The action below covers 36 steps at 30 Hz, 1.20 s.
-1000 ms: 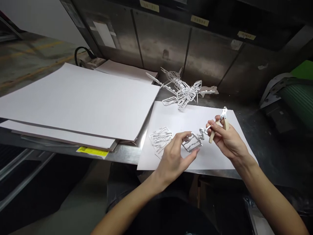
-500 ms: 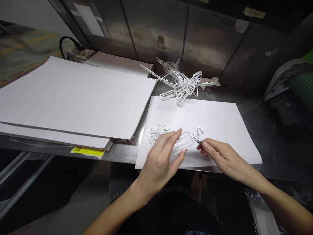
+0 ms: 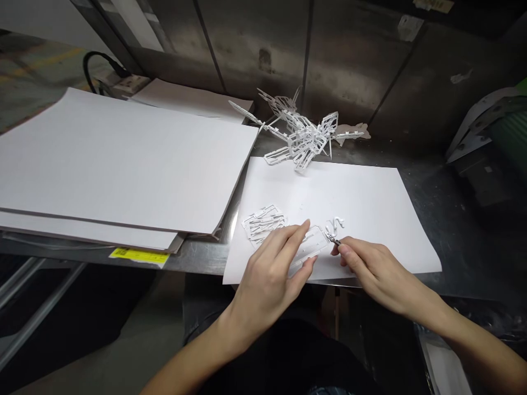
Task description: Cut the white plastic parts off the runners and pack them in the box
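Observation:
My left hand [image 3: 269,269] has its thumb and fingers closed on the edges of a flat white plastic sprue frame [image 3: 316,237], resting on or just above a white sheet [image 3: 366,203]. My right hand [image 3: 373,266] pinches a slim dark metal tool [image 3: 334,240], tweezer-like. Its tip is at the frame's right end. Beside that tip lie small curved white plastic pieces [image 3: 335,224]. Left of my left hand, several flat white frames [image 3: 263,222] lie in an overlapping pile. My left fingers cover part of the held frame.
A tangled heap of white plastic frames [image 3: 307,137] stands behind the sheet. At left lies a stack of large white boards [image 3: 123,164], its corner close to the sheet. A power strip [image 3: 127,85] with a black cable sits behind. The metal panel [image 3: 263,33] bounds the back.
The view has shifted slightly. My left hand and the held frame have moved a little away from the frame pile, uncovering more of it. Both grips look the same.

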### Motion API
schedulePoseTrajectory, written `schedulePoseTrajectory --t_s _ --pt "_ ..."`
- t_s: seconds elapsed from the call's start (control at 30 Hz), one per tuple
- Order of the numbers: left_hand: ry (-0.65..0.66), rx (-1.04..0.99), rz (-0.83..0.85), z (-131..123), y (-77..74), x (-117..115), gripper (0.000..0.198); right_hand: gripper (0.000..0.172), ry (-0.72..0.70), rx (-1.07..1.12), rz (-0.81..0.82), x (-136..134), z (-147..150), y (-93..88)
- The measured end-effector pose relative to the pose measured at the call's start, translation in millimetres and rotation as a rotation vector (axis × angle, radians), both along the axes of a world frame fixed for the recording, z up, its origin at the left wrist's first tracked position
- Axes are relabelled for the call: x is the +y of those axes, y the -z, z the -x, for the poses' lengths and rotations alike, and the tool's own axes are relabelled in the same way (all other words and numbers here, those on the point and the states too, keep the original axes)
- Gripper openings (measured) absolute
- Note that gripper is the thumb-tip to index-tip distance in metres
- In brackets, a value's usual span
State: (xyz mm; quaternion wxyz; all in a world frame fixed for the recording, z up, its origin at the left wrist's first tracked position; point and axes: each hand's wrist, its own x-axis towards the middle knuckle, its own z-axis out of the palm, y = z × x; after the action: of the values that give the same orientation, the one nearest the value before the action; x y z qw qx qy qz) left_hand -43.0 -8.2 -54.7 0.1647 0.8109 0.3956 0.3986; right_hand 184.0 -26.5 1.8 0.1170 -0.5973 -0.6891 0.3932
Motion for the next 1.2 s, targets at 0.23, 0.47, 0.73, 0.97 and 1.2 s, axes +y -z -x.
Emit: schedulePoseTrajectory --t_s 0.23,0.47,0.73,0.97,1.2 --pt "0.027 0.02 0.035 0 1.6 0 0.059 0.045 -0.046 -0.019 0.012 -1 -6 1.3" --pt "0.033 0.013 0.043 1 2.0 -1 0.059 0.046 -0.066 -0.005 0.006 1 -6 1.7" --pt "0.037 -0.004 0.046 -2 4.3 -2 0.059 0.046 -0.065 -0.046 -0.073 3 -7 6.8" --pt "0.009 -0.015 0.028 -5 8.1 -1 0.058 0.043 -0.064 -0.071 -0.16 3 -7 13.8" --pt "-0.001 -0.023 0.071 -5 18.0 0 0.057 0.038 -0.087 -0.103 -0.208 1 -6 22.8"
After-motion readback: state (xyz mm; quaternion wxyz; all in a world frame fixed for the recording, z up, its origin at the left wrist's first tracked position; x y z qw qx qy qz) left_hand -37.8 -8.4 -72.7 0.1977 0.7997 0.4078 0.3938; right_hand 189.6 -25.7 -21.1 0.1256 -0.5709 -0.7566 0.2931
